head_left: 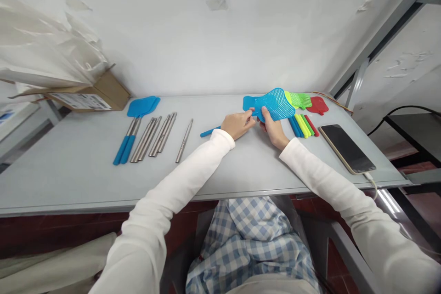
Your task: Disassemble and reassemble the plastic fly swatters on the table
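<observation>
My right hand (274, 129) grips a blue perforated fly swatter head (277, 105) near its base, thumb on top. At the neck of that head, the fingertips of my left hand (237, 124) are pinched together. Another blue piece (248, 102) shows partly behind the held head. A blue handle (209, 132) lies just left of my left hand, its far end hidden by it. Further left is a single metal rod (184, 141). Lime-green (301, 100) and red swatter heads (317, 105) lie right of the held one, beside blue, yellow, green and red handles (303, 126).
Several metal rods (159, 135) lie left of centre. Blue fly swatters with handles (124, 149) rest beside them. A cardboard box (106, 92) with plastic wrapping stands at the back left. A phone (347, 148) with a white cable lies near the table's right edge.
</observation>
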A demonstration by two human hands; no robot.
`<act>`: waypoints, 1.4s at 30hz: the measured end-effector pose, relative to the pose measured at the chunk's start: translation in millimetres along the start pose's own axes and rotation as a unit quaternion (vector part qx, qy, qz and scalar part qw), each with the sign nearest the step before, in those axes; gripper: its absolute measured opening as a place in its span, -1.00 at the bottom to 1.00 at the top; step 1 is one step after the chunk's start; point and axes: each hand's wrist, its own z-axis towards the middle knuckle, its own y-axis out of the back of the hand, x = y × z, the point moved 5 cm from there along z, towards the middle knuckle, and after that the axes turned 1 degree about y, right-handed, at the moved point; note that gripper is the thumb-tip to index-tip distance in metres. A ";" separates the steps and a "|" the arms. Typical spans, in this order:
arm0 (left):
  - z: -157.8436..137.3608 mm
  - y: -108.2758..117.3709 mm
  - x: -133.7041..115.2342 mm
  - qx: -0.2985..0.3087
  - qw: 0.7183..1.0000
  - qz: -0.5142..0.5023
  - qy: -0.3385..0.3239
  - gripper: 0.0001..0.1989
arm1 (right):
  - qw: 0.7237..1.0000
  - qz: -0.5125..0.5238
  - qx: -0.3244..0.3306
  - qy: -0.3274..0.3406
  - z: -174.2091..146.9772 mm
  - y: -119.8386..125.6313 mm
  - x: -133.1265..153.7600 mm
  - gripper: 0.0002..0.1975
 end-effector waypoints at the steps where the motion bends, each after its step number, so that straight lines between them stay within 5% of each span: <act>1: 0.7 0.8 0.7 -0.003 1.000 0.000 -0.001 -0.67 | 1.000 -0.001 -0.014 0.017 -0.3 0.5 3.6 -0.45; 11: -4.9 23.2 -15.6 -0.060 0.991 -0.109 -0.051 -0.67 | 0.982 -0.015 -0.130 0.135 -1.5 20.9 45.6 -0.49; 17: -9.9 31.6 -27.6 -0.006 0.977 -0.206 -0.062 -0.66 | 0.966 -0.045 -0.183 0.179 3.4 34.8 59.0 -0.48; 22: -14.5 20.7 -20.1 0.074 0.961 -0.264 -0.042 -0.64 | 0.896 -0.170 -0.316 0.263 9.1 59.4 76.7 -0.40; 28: -23.8 2.7 -22.0 0.068 0.951 -0.301 -0.018 -0.82 | 0.852 -0.382 -0.291 0.209 17.9 47.4 79.2 -0.46; 32: -30.4 -5.5 -31.7 0.100 0.894 -0.437 0.023 -0.71 | 0.837 -0.417 -0.299 0.191 23.0 38.0 83.2 -0.38; 37: -39.9 -13.2 -49.4 0.174 0.740 -0.633 0.149 -0.65 | 0.821 -0.445 -0.289 0.212 39.1 25.0 90.6 -0.35; 42: -83.6 -1.4 -64.4 0.203 0.707 -0.663 0.140 -0.59 | 0.792 -0.491 -0.319 0.176 62.4 55.0 98.2 -0.33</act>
